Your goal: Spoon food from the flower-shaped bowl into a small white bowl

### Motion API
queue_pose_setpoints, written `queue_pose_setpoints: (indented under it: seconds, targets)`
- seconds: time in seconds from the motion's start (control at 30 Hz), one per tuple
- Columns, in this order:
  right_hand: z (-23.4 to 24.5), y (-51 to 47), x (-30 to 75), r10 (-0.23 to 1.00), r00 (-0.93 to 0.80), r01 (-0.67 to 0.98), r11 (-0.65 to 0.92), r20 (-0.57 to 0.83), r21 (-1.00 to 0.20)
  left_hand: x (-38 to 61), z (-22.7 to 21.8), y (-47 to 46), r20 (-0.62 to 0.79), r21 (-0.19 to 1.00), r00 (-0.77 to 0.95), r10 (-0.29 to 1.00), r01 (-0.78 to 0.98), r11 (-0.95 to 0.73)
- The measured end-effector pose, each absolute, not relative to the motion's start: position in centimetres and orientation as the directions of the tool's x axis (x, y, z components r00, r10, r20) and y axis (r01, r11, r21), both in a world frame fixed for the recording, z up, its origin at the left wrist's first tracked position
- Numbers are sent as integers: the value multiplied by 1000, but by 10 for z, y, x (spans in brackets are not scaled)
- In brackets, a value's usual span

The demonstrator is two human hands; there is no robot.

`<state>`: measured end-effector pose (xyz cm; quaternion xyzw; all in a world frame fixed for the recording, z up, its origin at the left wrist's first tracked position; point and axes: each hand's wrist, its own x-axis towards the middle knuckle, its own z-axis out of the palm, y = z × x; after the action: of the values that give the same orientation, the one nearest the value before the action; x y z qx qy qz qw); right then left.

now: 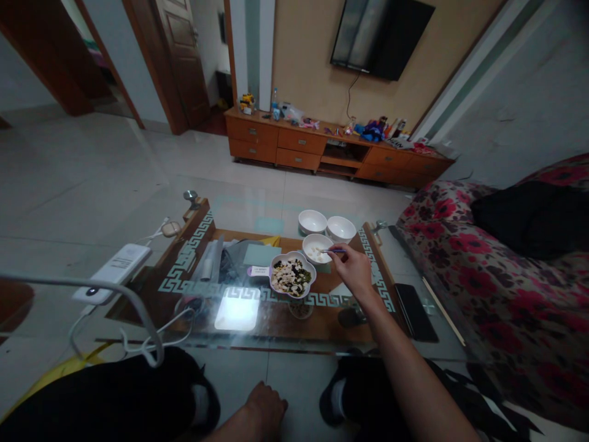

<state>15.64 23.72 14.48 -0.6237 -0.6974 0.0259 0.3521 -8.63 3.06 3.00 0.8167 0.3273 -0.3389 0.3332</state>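
Note:
My right hand (352, 268) pinches a slim, dark bluish tweezer-like tool (337, 250). The tool's tip is inside the nearest white bowl (318, 237), where a few pale pieces (315, 253) lie on the bottom. Just left of that hand, a flower-shaped dish (272, 283) with a purple-white rim holds a mix of white, black, green and yellowish pieces (292, 276). Two more white bowls, one on the left (312, 221) and one on the right (341, 229), stand behind the first. Low between my knees, my left hand (264, 408) is loosely closed, away from the glass table.
A glass coffee table (257, 341) carries the dishes. On its left are a white power strip (113, 273), cables and a small beige case (170, 229). A black flat object (415, 312) lies at the right, beside the floral sofa (460, 245). A cluttered cabinet (299, 141) stands behind.

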Motion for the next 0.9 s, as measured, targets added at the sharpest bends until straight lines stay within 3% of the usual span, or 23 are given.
queue_pose_setpoints:
  seconds: [0.17,0.37,0.67,0.9]
  targets:
    - [142,234,149,911,-2,860,212,413,-463,-85,31,35,-773,337,559,300,763,-552]
    - [139,238,161,956,72,906,56,283,-419,-89,16,32,-757,337,563,333,772,-539]
    - [141,244,205,956,164,792,19,242,-610,-89,12,33,-761,351,555,336,788,-506]
    - [144,237,217,994,15,867,42,111,-496,-89,28,36,-753,366,574,321,771,-521]
